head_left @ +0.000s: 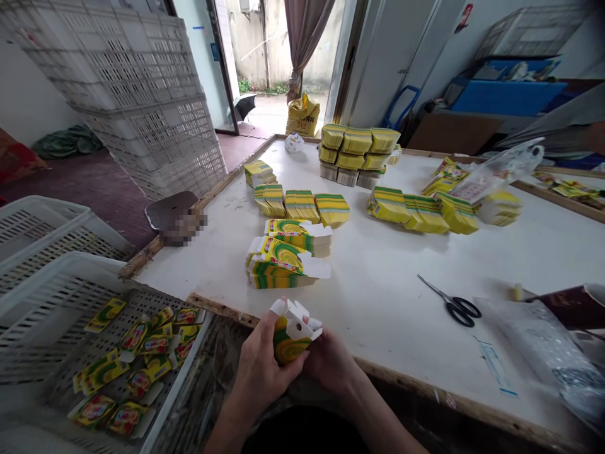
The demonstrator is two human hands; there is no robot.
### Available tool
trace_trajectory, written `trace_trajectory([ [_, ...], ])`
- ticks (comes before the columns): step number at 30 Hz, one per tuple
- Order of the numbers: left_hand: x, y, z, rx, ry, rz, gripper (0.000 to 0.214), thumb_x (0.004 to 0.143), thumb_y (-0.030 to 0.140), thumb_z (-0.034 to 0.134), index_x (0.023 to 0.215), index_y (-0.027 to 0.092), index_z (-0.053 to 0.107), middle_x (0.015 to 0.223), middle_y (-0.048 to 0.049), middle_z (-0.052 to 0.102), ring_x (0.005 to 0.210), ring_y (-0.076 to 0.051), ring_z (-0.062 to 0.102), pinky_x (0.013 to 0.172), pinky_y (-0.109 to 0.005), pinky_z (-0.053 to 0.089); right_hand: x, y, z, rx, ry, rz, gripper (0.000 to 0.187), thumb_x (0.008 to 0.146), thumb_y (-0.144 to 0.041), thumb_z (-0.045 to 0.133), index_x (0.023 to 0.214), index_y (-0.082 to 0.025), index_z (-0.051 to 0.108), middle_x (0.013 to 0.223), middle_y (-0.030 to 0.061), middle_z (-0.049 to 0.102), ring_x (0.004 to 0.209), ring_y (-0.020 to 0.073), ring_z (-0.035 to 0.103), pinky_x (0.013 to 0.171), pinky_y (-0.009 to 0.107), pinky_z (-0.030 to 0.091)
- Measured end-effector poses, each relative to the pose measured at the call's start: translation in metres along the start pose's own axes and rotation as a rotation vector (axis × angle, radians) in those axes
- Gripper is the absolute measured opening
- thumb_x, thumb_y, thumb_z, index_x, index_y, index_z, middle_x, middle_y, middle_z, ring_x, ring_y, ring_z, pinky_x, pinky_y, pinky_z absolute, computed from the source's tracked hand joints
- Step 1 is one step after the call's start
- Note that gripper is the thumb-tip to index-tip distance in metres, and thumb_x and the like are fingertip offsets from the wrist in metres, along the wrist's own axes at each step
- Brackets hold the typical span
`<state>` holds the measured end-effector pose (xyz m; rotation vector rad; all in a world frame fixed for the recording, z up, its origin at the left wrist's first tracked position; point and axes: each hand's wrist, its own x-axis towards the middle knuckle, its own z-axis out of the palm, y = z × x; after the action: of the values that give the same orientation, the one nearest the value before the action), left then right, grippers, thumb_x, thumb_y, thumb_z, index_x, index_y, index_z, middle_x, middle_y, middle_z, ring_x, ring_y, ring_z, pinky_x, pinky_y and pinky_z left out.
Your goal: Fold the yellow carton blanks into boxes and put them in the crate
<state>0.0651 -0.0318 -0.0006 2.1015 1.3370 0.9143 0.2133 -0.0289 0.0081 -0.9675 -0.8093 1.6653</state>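
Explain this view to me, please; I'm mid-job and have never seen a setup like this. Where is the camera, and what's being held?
There is no machine here: these are a person's bare hands. The one picture comes from a camera worn on that person's head, looking forward and down. The left hand and right hand are both on a yellow-green carton, whose white flaps stand open at the top. Ahead is a white table with bundles of similar cartons in rows and stacks. Black-handled scissors lie to the right, near some clear plastic wrap. At the lower left, a white crate holds more small cartons.
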Motion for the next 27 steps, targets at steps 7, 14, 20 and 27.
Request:
trace_trajectory([
  [7,0.004,-0.003,0.001,-0.017,0.002,-0.025,0.075,0.081,0.036,0.068,0.142,0.029,0.024,0.124,-0.0134,0.061,0.111,-0.025,0.064,0.088,-0.036,0.055,-0.004,0.009,-0.006,0.261,-0.065,0.034,0.052,0.069,-0.067,0.071,0.097,-0.023,0.069,0.093,0.0087,0.074,0.089,0.0275,0.069,0.076,0.038,0.055],
  [14,0.003,-0.002,0.007,0.089,-0.023,0.138,0.050,0.075,0.017,0.062,0.116,0.027,0.034,0.097,-0.0057,0.061,0.080,-0.022,0.067,0.068,-0.032,0.055,0.003,-0.006,-0.008,0.100,-0.037,0.099,0.032,0.069,-0.039,0.079,0.091,-0.018,0.071,0.082,0.0045,0.074,0.082,0.0225,0.069,0.076,0.031,0.053],
  [20,0.004,-0.003,0.005,0.041,-0.177,-0.114,0.057,0.075,0.020,0.058,0.123,0.023,0.026,0.096,-0.0084,0.066,0.083,-0.027,0.068,0.071,-0.040,0.056,-0.003,-0.005,-0.010,-0.310,-0.099,-0.085,0.048,0.087,-0.039,0.063,0.130,-0.017,0.058,0.124,0.0113,0.067,0.112,0.0264,0.064,0.098,0.039,0.049],
  [27,-0.001,-0.017,0.023,0.029,-0.102,-0.037,0.069,0.082,0.025,0.055,0.140,0.019,0.018,0.141,-0.0234,0.041,0.132,-0.034,0.047,0.104,-0.053,0.045,-0.006,0.010,-0.013,-0.769,-0.152,-0.447,0.058,0.089,-0.007,0.044,0.144,-0.027,0.045,0.153,0.0081,0.043,0.141,0.0233,0.039,0.116,0.042,0.034],
])
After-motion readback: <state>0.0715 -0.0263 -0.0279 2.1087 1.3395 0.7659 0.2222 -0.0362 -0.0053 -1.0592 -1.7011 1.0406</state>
